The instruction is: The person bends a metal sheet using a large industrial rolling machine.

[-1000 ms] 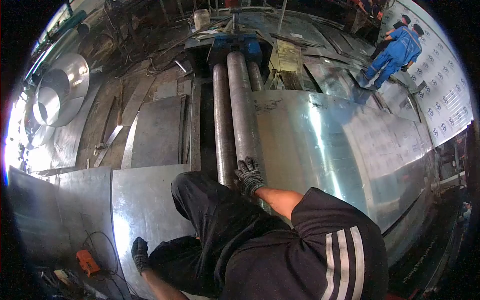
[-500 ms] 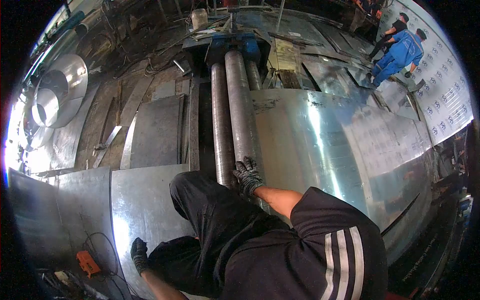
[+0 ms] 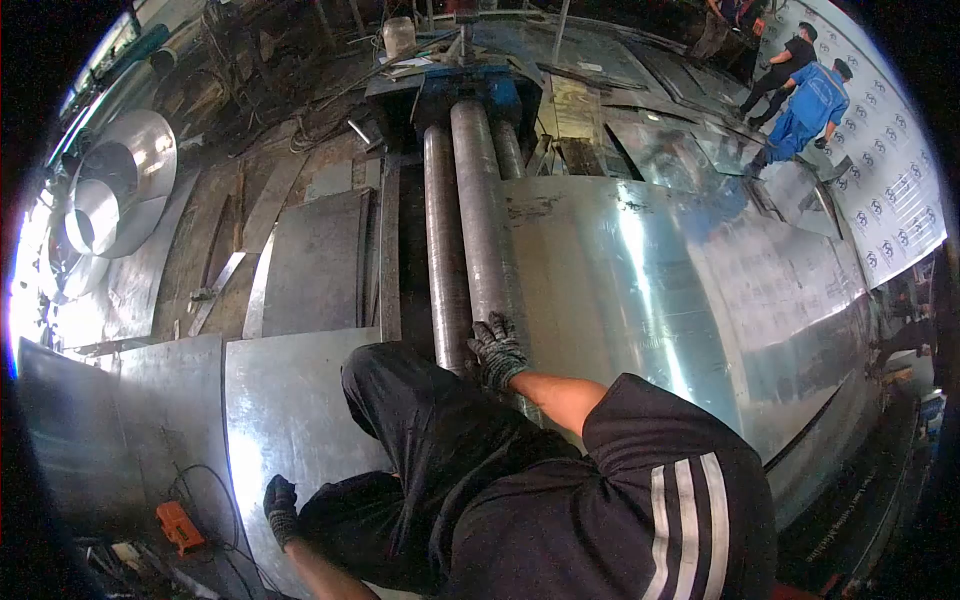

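Observation:
My right hand (image 3: 497, 352), in a dark knitted glove, lies flat on the near end of a long grey steel roller (image 3: 482, 220). Its fingers are spread and grip nothing. A second, thinner roller (image 3: 443, 250) runs beside it on the left. To the right, a large shiny curved metal sheet (image 3: 600, 270) lies against the rollers. My left hand (image 3: 281, 508), also gloved, is low by my bent leg, above a flat metal plate (image 3: 300, 390); its fingers are too dark to make out.
A blue machine frame (image 3: 465, 90) holds the rollers' far ends. Rolled metal rings (image 3: 140, 180) stand at the left. An orange control box (image 3: 180, 525) with a cable lies at lower left. A person in blue (image 3: 812, 105) and another in black (image 3: 790, 65) are at upper right.
Both my hands stay almost where they were. At upper right, the person in blue has shifted slightly, and the person in black has moved a little.

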`<state>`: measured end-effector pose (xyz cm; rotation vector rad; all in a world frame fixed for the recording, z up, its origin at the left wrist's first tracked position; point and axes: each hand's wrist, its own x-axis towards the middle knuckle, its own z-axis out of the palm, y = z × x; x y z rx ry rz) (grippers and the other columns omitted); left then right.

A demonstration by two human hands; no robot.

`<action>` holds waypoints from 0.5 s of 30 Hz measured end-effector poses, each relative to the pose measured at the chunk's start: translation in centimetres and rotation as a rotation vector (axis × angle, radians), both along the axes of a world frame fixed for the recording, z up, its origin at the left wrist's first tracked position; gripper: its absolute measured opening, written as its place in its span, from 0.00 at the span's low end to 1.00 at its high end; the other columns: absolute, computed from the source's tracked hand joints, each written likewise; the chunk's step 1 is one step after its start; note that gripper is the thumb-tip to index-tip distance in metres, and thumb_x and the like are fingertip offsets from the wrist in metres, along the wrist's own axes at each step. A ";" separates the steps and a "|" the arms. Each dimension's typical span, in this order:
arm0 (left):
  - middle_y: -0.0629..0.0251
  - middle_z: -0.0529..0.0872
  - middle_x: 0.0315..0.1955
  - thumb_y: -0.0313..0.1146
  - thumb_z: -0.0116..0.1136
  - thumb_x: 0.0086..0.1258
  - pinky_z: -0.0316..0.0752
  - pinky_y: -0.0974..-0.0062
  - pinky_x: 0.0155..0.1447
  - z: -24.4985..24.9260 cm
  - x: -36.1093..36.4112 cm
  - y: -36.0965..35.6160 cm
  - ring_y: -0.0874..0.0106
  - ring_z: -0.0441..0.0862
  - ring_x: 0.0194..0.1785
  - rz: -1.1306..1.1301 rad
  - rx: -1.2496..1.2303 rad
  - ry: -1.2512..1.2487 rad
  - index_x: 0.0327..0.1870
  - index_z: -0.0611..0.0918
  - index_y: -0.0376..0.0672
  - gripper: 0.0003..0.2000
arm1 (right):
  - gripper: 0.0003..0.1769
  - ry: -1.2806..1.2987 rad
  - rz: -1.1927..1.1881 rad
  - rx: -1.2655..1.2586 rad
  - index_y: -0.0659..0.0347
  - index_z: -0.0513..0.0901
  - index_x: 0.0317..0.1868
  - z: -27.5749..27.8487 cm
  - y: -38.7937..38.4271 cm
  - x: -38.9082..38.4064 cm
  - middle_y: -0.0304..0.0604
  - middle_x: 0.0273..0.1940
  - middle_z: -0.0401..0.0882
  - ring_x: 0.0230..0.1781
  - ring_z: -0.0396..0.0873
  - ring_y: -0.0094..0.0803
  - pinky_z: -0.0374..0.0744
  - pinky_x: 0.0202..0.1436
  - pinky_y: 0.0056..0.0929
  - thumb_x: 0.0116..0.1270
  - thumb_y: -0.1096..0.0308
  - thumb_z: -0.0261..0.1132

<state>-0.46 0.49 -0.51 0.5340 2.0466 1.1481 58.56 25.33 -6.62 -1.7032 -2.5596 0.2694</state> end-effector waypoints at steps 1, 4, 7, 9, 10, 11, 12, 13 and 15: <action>0.72 0.86 0.29 0.51 0.61 0.75 0.62 0.74 0.25 0.2 0.0 0.0 0.77 0.73 0.23 -0.001 0.000 0.000 0.50 0.85 0.46 0.17 | 0.33 0.007 0.000 -0.006 0.50 0.80 0.66 0.0 0.0 0.0 0.51 0.78 0.60 0.82 0.42 0.62 0.38 0.81 0.66 0.68 0.40 0.57; 0.72 0.86 0.29 0.50 0.61 0.75 0.62 0.75 0.25 0.7 0.2 -0.1 0.77 0.73 0.24 -0.078 0.034 0.015 0.50 0.85 0.46 0.17 | 0.33 0.012 0.009 0.028 0.50 0.80 0.66 -1.2 0.1 0.3 0.51 0.78 0.61 0.82 0.44 0.62 0.39 0.82 0.65 0.68 0.41 0.57; 0.72 0.86 0.30 0.48 0.60 0.76 0.62 0.75 0.25 0.4 0.0 0.0 0.77 0.74 0.24 -0.058 -0.040 0.018 0.53 0.85 0.46 0.17 | 0.33 0.055 -0.084 0.055 0.50 0.80 0.66 -2.0 0.8 -0.4 0.51 0.78 0.61 0.82 0.44 0.62 0.39 0.82 0.65 0.68 0.41 0.57; 0.72 0.86 0.31 0.48 0.60 0.76 0.63 0.75 0.25 0.0 -0.4 0.0 0.77 0.74 0.25 -0.077 -0.005 0.027 0.54 0.85 0.46 0.17 | 0.33 0.033 -0.051 -0.005 0.50 0.80 0.66 0.6 0.1 -0.1 0.51 0.78 0.61 0.82 0.44 0.62 0.39 0.82 0.64 0.68 0.41 0.57; 0.72 0.86 0.31 0.48 0.60 0.76 0.63 0.75 0.25 0.4 0.0 0.1 0.77 0.74 0.25 -0.078 -0.005 0.029 0.54 0.85 0.46 0.17 | 0.33 0.014 -0.019 -0.064 0.50 0.80 0.66 1.3 -0.1 -0.1 0.51 0.78 0.61 0.82 0.44 0.62 0.39 0.82 0.64 0.68 0.41 0.57; 0.72 0.87 0.31 0.48 0.60 0.76 0.63 0.75 0.25 0.7 0.5 0.0 0.77 0.74 0.25 -0.058 -0.010 0.051 0.55 0.84 0.46 0.17 | 0.33 0.016 -0.020 -0.064 0.50 0.80 0.66 0.2 0.2 -0.2 0.51 0.78 0.61 0.82 0.44 0.62 0.39 0.82 0.64 0.68 0.41 0.57; 0.72 0.87 0.32 0.48 0.61 0.76 0.63 0.75 0.26 1.1 0.9 0.1 0.77 0.75 0.25 -0.038 -0.017 0.072 0.56 0.84 0.46 0.18 | 0.33 0.078 -0.067 0.023 0.51 0.80 0.66 -3.4 0.8 -0.2 0.51 0.77 0.61 0.82 0.44 0.62 0.39 0.82 0.64 0.68 0.41 0.57; 0.72 0.87 0.32 0.48 0.61 0.76 0.63 0.75 0.26 0.9 0.6 0.1 0.77 0.75 0.25 -0.039 -0.018 0.071 0.56 0.84 0.46 0.18 | 0.32 0.138 -0.112 0.109 0.51 0.80 0.66 -5.5 1.0 0.0 0.51 0.77 0.62 0.82 0.44 0.62 0.40 0.82 0.63 0.68 0.41 0.57; 0.71 0.87 0.33 0.48 0.62 0.75 0.64 0.74 0.26 0.2 -0.2 -0.1 0.77 0.75 0.25 -0.108 -0.002 0.051 0.57 0.84 0.47 0.18 | 0.32 0.086 -0.056 0.077 0.51 0.80 0.66 -1.4 0.0 0.0 0.51 0.77 0.62 0.82 0.44 0.61 0.40 0.82 0.63 0.69 0.42 0.57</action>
